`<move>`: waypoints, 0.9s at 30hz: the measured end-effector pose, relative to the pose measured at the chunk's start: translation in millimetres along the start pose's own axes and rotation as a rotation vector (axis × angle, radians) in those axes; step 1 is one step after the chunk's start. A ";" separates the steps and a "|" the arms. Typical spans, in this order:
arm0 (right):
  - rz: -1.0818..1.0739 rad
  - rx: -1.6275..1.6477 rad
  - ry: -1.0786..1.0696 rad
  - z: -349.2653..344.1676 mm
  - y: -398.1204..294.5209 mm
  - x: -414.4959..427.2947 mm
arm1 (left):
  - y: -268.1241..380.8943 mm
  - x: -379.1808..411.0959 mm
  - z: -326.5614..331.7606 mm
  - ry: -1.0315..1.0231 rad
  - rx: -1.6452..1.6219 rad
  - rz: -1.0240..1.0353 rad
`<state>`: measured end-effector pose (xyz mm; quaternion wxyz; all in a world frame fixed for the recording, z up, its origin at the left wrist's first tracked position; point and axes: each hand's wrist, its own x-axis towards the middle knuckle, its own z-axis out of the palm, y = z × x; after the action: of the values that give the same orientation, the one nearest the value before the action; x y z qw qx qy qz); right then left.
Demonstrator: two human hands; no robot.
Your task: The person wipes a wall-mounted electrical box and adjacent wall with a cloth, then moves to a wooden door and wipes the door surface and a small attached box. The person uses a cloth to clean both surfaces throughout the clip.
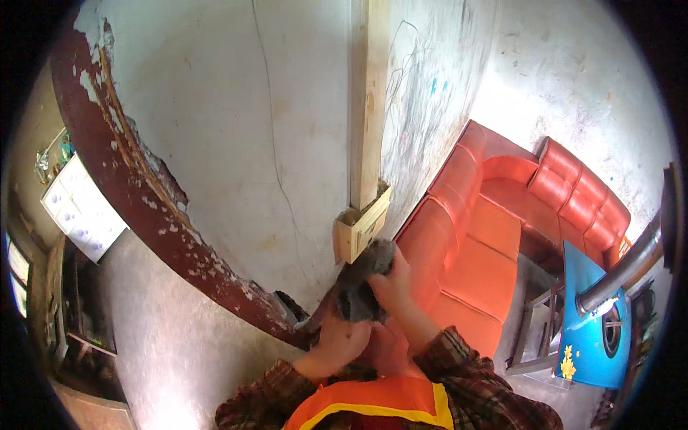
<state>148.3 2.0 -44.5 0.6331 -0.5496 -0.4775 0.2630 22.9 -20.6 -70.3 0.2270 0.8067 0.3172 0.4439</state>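
Both my hands are close together at the lower middle, on a dark grey, crumpled cloth-like item (360,287). My left hand (336,341) grips its lower end, blurred. Around its upper right side my right hand (395,285) is closed, thumb across the front. The item's top lies just below a wooden box-shaped base (368,226) at the foot of a pale wooden post (368,107); whether they touch I cannot tell. What the item is exactly does not show clearly.
A worn dark red door frame edge (177,247) curves down the left. An orange-red corner sofa (473,258) stands at right, beside a blue stove (594,333) with a metal pipe (618,274). A white cabinet (86,209) is at far left.
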 end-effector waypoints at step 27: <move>0.063 0.808 0.071 -9.8 5.0 55.0 | -6.0 -8.5 -17.6 -0.146 0.163 -0.100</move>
<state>180.3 46.1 -31.3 0.8057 -0.2800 -0.2964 0.4297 2.4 -21.0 -70.2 0.2050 0.8358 0.3749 0.3448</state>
